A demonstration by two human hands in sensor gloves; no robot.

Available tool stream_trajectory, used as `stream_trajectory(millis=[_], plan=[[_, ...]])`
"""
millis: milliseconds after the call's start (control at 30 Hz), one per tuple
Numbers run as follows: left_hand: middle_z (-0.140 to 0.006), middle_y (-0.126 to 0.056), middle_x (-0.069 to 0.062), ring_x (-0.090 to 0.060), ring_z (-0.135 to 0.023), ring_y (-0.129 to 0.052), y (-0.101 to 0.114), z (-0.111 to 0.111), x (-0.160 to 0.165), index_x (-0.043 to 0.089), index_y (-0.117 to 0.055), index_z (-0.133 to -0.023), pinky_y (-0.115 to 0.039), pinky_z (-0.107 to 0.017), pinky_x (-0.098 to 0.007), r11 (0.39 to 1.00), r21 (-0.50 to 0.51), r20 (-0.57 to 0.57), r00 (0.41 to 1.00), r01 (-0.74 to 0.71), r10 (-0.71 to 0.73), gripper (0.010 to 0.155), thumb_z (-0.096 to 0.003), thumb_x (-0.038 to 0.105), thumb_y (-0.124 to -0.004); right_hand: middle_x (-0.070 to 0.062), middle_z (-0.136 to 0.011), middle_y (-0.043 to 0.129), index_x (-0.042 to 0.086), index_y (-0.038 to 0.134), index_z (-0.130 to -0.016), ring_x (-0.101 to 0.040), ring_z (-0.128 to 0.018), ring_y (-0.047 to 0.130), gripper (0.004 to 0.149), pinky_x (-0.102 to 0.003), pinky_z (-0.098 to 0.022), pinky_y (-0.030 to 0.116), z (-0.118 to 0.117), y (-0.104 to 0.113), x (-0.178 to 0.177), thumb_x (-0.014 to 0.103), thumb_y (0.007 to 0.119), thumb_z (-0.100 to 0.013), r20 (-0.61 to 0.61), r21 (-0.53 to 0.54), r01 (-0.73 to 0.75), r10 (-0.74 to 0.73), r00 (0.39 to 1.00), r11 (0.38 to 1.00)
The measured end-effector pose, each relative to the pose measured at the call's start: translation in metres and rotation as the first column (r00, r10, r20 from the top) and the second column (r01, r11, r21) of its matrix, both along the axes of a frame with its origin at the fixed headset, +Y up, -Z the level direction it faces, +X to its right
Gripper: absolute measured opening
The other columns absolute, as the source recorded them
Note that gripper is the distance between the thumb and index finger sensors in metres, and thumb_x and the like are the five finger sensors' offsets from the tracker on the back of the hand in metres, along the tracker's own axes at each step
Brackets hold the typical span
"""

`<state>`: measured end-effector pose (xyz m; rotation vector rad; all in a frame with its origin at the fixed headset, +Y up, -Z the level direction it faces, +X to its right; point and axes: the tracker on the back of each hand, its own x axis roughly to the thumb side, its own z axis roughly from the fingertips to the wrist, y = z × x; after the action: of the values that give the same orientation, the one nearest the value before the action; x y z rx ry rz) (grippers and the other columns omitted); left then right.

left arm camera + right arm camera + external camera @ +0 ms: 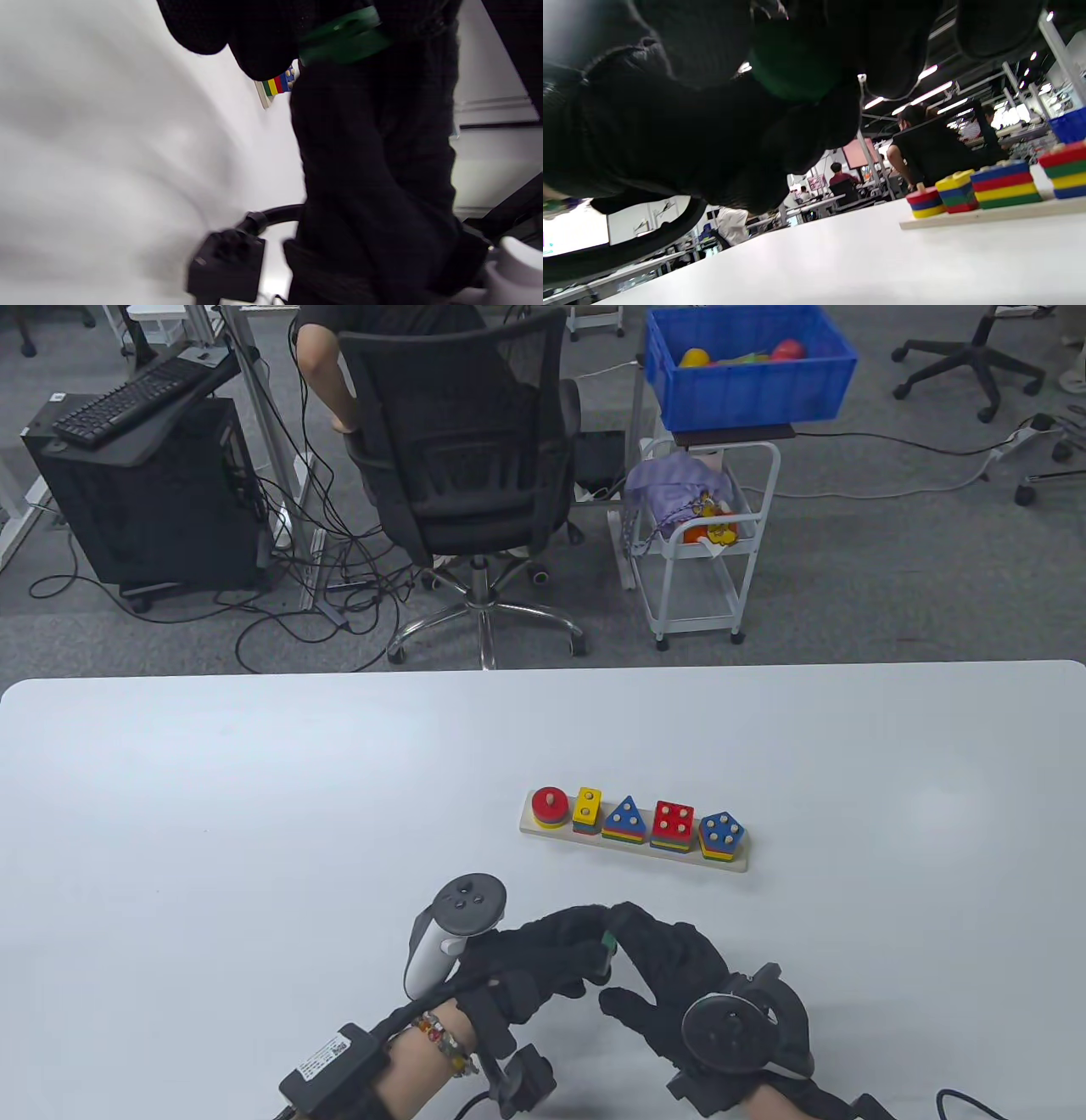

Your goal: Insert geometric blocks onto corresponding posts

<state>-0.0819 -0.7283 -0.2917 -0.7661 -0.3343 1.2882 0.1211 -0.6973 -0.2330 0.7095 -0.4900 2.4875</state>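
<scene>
The white table [254,814] fills the lower half of the table view, with a black mesh office chair [458,449], a black computer tower with a keyboard [140,390] on it, a white trolley [704,543] and a blue crate [747,369] on the grey floor beyond its far edge. On the table, right of centre, lies the wooden post board [632,844], carrying five stacks: a red round one [550,806], a yellow rectangular one [587,808], a blue triangle [625,819], a red square [674,823] and a blue pentagon [722,833]. Nearer the front edge, well apart from the board, the two gloved hands meet. The left hand [526,967] and the right hand [679,976] have their fingertips together around a small green block [607,943], which both appear to pinch between them; the left wrist view shows the same green piece [343,36] pressed between black fingers. Nothing stands between hands and board. A white label on the black box strapped to the left forearm [327,1056] carries print too small to read; no other writing is legible.
</scene>
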Motion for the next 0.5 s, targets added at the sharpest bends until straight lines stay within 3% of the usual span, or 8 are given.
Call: stream_trajectory(millis=[67,267,400,433,500], plan=[[-0.112,-0.065,-0.004,-0.019,-0.096,-0.082,-0.001,0.003,0.004,0.024,-0.047,-0.110,-0.069,-0.073,-0.045,0.999,-0.010,0.004,0.999,-0.035,0.035,0.069,-0.0523,0.052,-0.073,-0.017,-0.096,0.075,0.012,0.057,-0.101,-0.036,-0.078,0.090,0.069,-0.066,-0.055,0.070,0.001,0.002,0.003,0.043,0.082,-0.045,0.032,0.041,0.026,-0.027,0.999,0.999],[-0.114,-0.063,-0.004,-0.019,-0.099,-0.080,0.001,0.005,0.005,0.023,-0.045,-0.111,-0.066,-0.075,-0.047,0.999,0.011,0.035,0.999,-0.038,0.037,0.069,-0.0534,0.051,-0.071,-0.014,-0.096,0.075,0.017,0.060,-0.099,-0.036,-0.079,0.087,0.067,-0.067,-0.056,0.069,-0.001,0.004,0.006,0.043,0.087,-0.043,0.008,0.021,0.078,-0.078,0.997,0.997],[-0.121,-0.050,-0.002,-0.025,-0.109,-0.066,0.011,0.006,-0.006,0.028,-0.040,-0.113,-0.056,-0.079,-0.054,0.964,0.230,0.044,0.989,0.130,-0.143,0.072,-0.0530,0.055,-0.069,-0.015,-0.095,0.076,0.016,0.062,-0.098,-0.036,-0.077,0.087,0.067,-0.068,-0.055,0.069,-0.005,0.006,0.010,0.043,0.088,-0.042,0.028,0.021,0.080,-0.080,0.996,0.997],[-0.121,-0.051,-0.003,-0.026,-0.110,-0.066,0.015,0.006,-0.016,0.029,-0.041,-0.113,-0.055,-0.079,-0.055,0.915,0.322,-0.004,0.967,0.242,-0.254,0.072,-0.0528,0.055,-0.069,-0.015,-0.094,0.077,0.016,0.062,-0.098,-0.037,-0.077,0.087,0.067,-0.068,-0.056,0.068,-0.008,0.005,0.013,0.043,0.088,-0.042,0.044,0.011,0.053,-0.054,0.998,0.999],[-0.121,-0.050,-0.003,-0.028,-0.110,-0.064,0.019,0.005,-0.033,0.030,-0.042,-0.113,-0.054,-0.080,-0.056,0.838,0.394,-0.070,0.922,0.377,-0.381,0.071,-0.0527,0.056,-0.069,-0.015,-0.094,0.077,0.016,0.063,-0.097,-0.037,-0.076,0.088,0.067,-0.068,-0.056,0.068,-0.012,0.003,0.017,0.044,0.088,-0.042,0.057,0.004,0.033,-0.033,0.998,0.999]])
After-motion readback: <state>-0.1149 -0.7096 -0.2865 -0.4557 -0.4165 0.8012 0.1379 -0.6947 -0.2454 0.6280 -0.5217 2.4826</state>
